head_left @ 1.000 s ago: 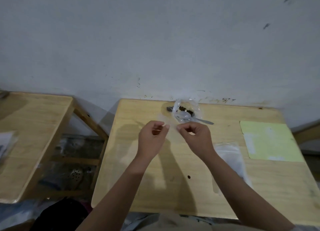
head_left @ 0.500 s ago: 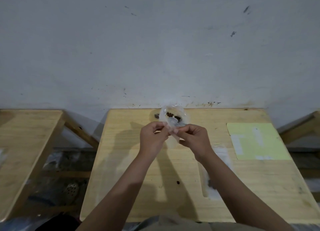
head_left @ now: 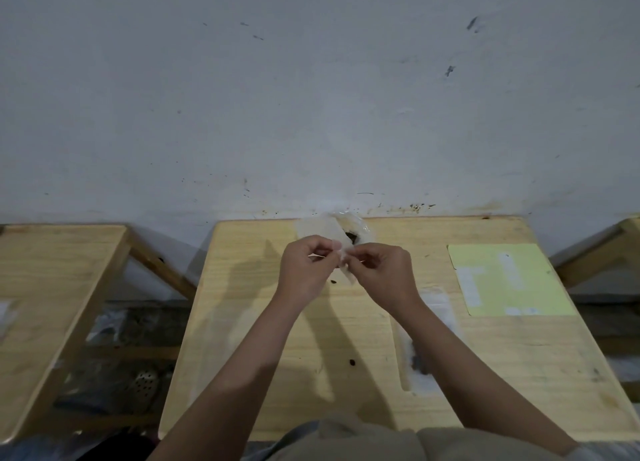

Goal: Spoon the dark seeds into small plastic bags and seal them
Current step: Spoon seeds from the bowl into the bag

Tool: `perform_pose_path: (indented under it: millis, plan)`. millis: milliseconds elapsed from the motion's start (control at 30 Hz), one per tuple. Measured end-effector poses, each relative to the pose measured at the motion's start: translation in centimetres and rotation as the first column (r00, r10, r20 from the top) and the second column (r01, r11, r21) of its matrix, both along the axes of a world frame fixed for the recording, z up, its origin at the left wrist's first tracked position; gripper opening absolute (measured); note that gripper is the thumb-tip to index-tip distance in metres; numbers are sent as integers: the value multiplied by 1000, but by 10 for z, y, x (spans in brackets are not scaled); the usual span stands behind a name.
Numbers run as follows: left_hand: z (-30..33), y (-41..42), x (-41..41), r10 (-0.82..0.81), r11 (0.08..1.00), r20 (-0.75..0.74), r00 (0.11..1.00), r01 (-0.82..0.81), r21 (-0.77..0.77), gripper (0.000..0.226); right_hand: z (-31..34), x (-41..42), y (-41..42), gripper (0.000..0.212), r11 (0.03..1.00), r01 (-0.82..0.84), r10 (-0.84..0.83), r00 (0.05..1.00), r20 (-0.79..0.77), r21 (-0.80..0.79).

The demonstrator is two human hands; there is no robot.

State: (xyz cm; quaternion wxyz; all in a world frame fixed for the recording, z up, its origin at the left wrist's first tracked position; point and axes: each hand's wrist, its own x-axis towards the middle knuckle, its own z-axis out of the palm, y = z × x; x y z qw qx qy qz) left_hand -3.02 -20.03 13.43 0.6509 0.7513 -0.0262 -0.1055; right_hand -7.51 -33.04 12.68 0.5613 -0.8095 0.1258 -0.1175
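Observation:
My left hand [head_left: 304,268] and my right hand [head_left: 381,275] meet over the middle of the wooden table [head_left: 263,349] and pinch a small clear plastic bag [head_left: 323,233] between their fingertips. The bag is lifted off the table, and its film stands up behind my fingers. Behind it, near the wall, lies the crumpled clear bag of dark seeds [head_left: 353,230]. One loose dark seed [head_left: 351,362] sits on the table between my forearms, and another seed [head_left: 333,281] lies under my hands. The spoon is hidden.
A stack of clear bags [head_left: 436,308] lies under my right forearm. A pale green sheet [head_left: 505,280] covers the table's right part. Another wooden table [head_left: 52,287] stands to the left across a gap, and a third table's edge [head_left: 623,235] shows at far right.
The small bag has been raised between both hands and its film now covers more of the seed bag behind. The spoon, visible a second ago, is out of sight. My head has tilted.

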Motion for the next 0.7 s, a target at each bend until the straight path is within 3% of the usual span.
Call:
perform_pose_path:
  millis: [267, 333, 433, 533, 633, 700]
  plan:
    - [7, 1, -4, 74, 996, -67, 995, -77, -51, 16, 12, 8, -7, 5, 939, 23, 5, 997, -80, 343]
    - [8, 1, -4, 93, 995, -82, 992, -96, -38, 12, 14, 11, -9, 4, 936, 24, 16, 994, -108, 351]
    - [11, 2, -3, 150, 988, -56, 987, -149, 30, 9, 16, 15, -8, 7, 969, -1, 33, 992, -125, 248]
    - [15, 4, -2, 171, 975, 33, 985, -174, 138, 29, 18, 16, -7, 21, 994, -101, 100, 995, -5, -40]
    - [19, 4, -1, 99, 968, 115, 988, -123, 218, 38, 18, 18, -5, 19, 924, -221, 237, 971, 15, -313]
    - [19, 5, 2, 36, 962, 163, 986, -78, 261, 39, 17, 21, -5, 17, 907, -241, 251, 968, -16, -346]
